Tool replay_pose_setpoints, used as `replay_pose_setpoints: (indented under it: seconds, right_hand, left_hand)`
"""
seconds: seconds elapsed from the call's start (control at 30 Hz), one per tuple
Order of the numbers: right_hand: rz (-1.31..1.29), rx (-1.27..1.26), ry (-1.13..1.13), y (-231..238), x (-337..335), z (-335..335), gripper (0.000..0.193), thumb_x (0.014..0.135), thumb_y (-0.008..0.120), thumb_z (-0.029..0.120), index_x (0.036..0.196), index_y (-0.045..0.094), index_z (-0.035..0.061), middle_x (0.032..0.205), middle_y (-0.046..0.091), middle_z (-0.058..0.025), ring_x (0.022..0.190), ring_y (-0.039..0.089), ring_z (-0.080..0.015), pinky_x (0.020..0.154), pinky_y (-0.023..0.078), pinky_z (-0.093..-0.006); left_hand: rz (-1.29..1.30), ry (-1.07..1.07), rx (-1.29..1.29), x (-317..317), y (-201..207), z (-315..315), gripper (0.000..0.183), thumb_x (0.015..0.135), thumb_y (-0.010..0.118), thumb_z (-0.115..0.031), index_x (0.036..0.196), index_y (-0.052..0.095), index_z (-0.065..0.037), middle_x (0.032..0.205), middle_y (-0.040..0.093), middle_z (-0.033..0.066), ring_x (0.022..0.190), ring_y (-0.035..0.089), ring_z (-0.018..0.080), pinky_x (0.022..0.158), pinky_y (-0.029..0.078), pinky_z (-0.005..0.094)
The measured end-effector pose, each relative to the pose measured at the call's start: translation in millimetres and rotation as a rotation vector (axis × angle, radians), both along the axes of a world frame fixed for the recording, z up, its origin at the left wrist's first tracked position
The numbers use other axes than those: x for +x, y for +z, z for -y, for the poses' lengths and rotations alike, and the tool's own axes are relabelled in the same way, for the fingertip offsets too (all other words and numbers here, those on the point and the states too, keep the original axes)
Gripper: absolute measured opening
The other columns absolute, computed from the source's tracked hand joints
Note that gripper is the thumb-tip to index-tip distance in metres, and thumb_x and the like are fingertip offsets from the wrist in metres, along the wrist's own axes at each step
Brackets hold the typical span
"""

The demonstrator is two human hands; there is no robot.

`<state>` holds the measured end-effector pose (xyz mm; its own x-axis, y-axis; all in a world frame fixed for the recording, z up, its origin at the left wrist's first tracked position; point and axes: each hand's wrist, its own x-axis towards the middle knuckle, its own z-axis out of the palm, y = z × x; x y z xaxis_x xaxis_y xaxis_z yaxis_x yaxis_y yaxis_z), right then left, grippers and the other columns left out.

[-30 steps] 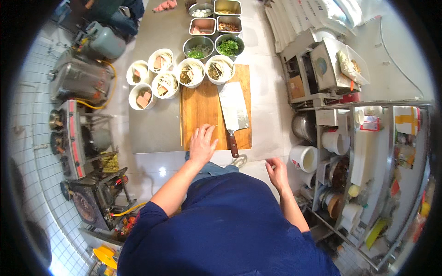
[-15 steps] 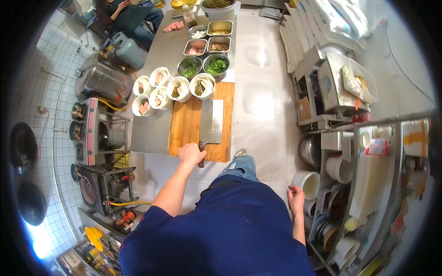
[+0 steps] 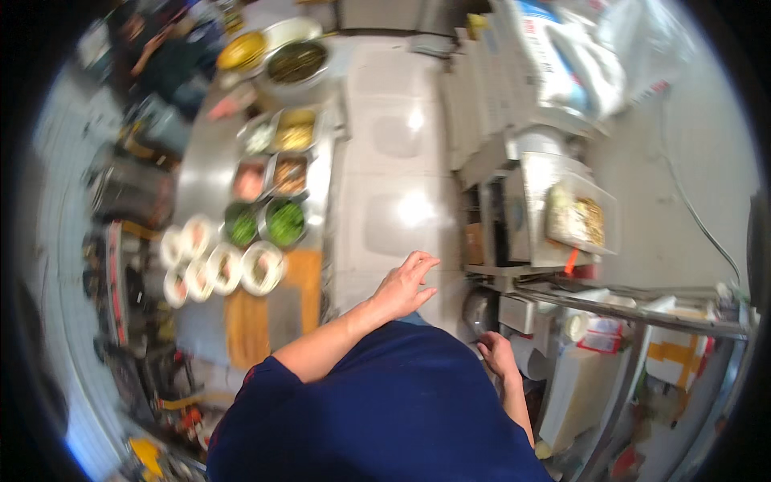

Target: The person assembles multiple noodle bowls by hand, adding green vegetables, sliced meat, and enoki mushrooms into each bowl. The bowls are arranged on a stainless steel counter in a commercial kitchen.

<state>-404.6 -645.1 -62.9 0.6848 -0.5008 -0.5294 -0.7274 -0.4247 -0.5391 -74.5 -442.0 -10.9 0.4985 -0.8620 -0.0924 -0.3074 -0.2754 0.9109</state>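
My left hand (image 3: pixel 404 287) is in the air above the floor, in front of my body, its fingers apart and nothing in them. My right hand (image 3: pixel 499 353) hangs low at my right side by the shelves, fingers loosely bent, holding nothing that I can see. Nearest it are a steel pot (image 3: pixel 480 309) and a white bucket (image 3: pixel 528 358). Left of my left hand, a cleaver's broad blade (image 3: pixel 285 312) lies blurred on the wooden cutting board (image 3: pixel 245 325). Several white bowls (image 3: pixel 261 269) with food in them cluster at the board's far left end.
On the steel table (image 3: pixel 201 165) stand metal tubs of chopped greens (image 3: pixel 285 222), pink meat (image 3: pixel 250 181) and yellow strips (image 3: pixel 295 135). A clear tub of food (image 3: pixel 580 215) rests on the right-hand rack. Burners line the left wall. A person in dark clothes (image 3: pixel 165 68) is at the far left.
My left hand has let go of the cleaver's handle and swung right, fingers spreading. The view has turned right, so the table sits farther left. The cleaver stays on the board.
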Motion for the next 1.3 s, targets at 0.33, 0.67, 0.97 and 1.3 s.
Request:
replay_pose_setpoints:
  seconds: [0.33, 0.67, 0.97, 1.3]
  right_hand:
    - [0.207, -0.045, -0.199, -3.5, 170.3, 128.6, 0.023, 0.094, 0.072, 0.018, 0.109, 0.075, 0.0015, 0.105, 0.073, -0.0211, 0.1, 0.073, -0.0388, 0.09, 0.058, -0.0473]
    - [0.238, -0.088, 0.289, -22.3, 541.4, 346.6, 0.025, 0.095, 0.073, 0.017, 0.116, 0.075, 0.0037, 0.112, 0.072, -0.019, 0.104, 0.071, -0.0383, 0.093, 0.057, -0.047]
    - [0.494, 0.057, 0.471, 30.7, 850.8, 491.6, 0.028, 0.098, 0.07, 0.018, 0.122, 0.071, 0.0043, 0.115, 0.07, -0.0193, 0.106, 0.07, -0.0404, 0.092, 0.057, -0.0506]
    - [-0.028, -0.071, 0.218, -30.3, 916.1, 615.7, 0.031, 0.095, 0.075, 0.022, 0.121, 0.074, 0.0051, 0.119, 0.069, -0.0224, 0.11, 0.069, -0.0438, 0.099, 0.057, -0.0506]
  left_hand:
    - [-0.052, -0.369, -0.106, 160.7, 48.6, 210.8, 0.048, 0.094, 0.077, -0.006, 0.139, 0.061, -0.002, 0.133, 0.063, 0.0162, 0.097, 0.074, 0.0265, 0.094, 0.058, 0.0394]
    - [0.134, 0.005, 0.089, 422.6, 49.5, 326.6, 0.052, 0.094, 0.075, -0.006, 0.144, 0.059, -0.003, 0.131, 0.069, 0.0144, 0.079, 0.071, 0.0197, 0.081, 0.058, 0.0352]
    - [0.368, 0.517, 0.07, 638.7, 11.5, 406.8, 0.035, 0.092, 0.075, -0.007, 0.126, 0.072, -0.005, 0.145, 0.063, 0.0188, 0.129, 0.065, 0.0343, 0.113, 0.051, 0.0431]
    - [-0.082, 0.536, -0.015, 1005.6, -72.5, 595.6, 0.045, 0.094, 0.08, -0.015, 0.134, 0.064, -0.002, 0.134, 0.071, 0.0186, 0.125, 0.069, 0.0304, 0.106, 0.054, 0.0418]
